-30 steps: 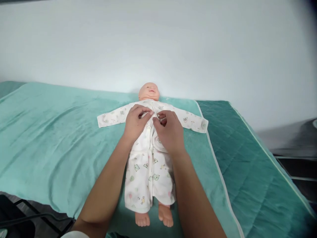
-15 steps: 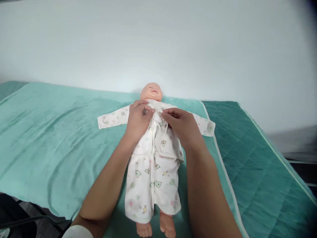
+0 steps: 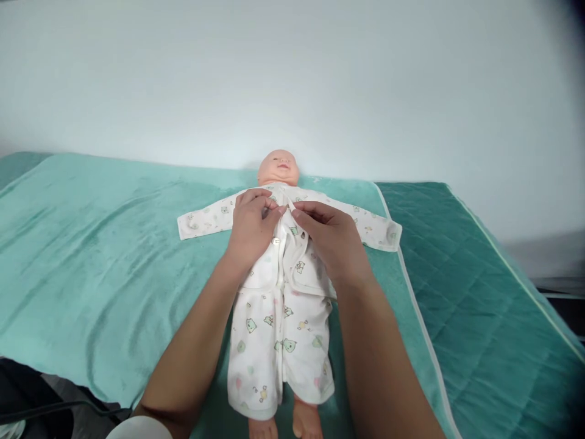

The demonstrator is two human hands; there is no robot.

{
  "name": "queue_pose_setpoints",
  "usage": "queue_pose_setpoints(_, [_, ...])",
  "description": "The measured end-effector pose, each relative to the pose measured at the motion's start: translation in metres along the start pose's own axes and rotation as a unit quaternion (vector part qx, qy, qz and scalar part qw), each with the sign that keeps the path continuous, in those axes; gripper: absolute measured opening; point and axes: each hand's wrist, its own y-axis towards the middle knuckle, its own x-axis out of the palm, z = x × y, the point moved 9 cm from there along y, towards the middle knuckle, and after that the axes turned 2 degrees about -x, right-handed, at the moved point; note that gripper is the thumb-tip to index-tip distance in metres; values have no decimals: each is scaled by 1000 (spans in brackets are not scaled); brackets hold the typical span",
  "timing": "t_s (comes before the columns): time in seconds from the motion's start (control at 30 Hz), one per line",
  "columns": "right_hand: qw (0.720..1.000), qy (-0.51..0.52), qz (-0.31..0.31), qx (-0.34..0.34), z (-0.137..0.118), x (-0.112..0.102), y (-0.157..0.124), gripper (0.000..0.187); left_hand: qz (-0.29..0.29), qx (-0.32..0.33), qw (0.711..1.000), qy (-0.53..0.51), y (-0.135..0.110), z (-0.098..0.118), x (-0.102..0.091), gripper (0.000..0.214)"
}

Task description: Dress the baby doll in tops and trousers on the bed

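Note:
A baby doll (image 3: 278,167) lies on its back, head toward the wall, arms spread, feet toward me. It wears a white printed jacket (image 3: 311,268) and matching trousers (image 3: 256,353). On the doll's chest, my left hand (image 3: 256,222) pinches one front edge of the jacket. Just to its right, my right hand (image 3: 326,228) pinches the other front edge, their fingertips nearly meeting. Below them the jacket front hangs open, and a small button (image 3: 276,241) shows on the left edge. What lies between the fingertips is partly hidden.
A light green blanket (image 3: 114,244) with a white border lies beneath the doll. To the right stretches a darker green quilted cover (image 3: 475,292). A pale wall (image 3: 292,79) rises behind. Dark items and a cable (image 3: 59,405) are at lower left.
My right hand has moved slightly left, bringing its jacket edge closer to my left hand. The left hand stays at the chest. The view has shifted a little.

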Motion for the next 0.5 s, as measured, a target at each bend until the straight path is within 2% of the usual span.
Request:
queue_pose_setpoints(0.13, [999, 31, -1, -22, -4, 4, -2, 31, 6, -17, 1000, -18, -2, 7, 0, 17])
queue_pose_setpoints(0.3, [990, 138, -18, -40, -7, 11, -4, 27, 38, -7, 999, -29, -7, 19, -5, 15])
queue_pose_setpoints(0.5, [988, 145, -36, -25, 0, 14, -3, 30, -7, -45, 996, -71, -1, 1, 5, 21])
